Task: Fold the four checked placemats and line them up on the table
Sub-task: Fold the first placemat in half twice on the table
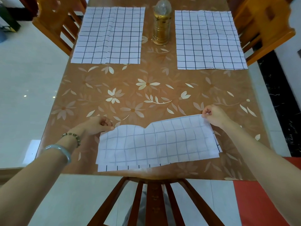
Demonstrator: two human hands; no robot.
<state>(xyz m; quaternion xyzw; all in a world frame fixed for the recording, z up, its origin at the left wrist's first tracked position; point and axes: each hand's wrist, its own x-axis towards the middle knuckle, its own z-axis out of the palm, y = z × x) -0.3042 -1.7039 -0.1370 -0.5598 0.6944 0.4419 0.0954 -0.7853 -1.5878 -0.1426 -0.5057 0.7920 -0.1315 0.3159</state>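
A white placemat with dark checks (156,144) lies at the near edge of the table, its far half lifted and bent over toward me, pale underside showing. My left hand (99,123) pinches its far left corner. My right hand (213,115) pinches its far right corner. A second sheet edge shows under it along the near side. Two more checked placemats lie flat and unfolded at the far end, one at the left (109,35) and one at the right (208,39).
The table (146,88) has an orange flower-patterned cover. A gold lantern with a clear dome (162,23) stands between the two far placemats. Wooden chairs stand at the far left (55,22), far right (260,26) and directly below me (153,201).
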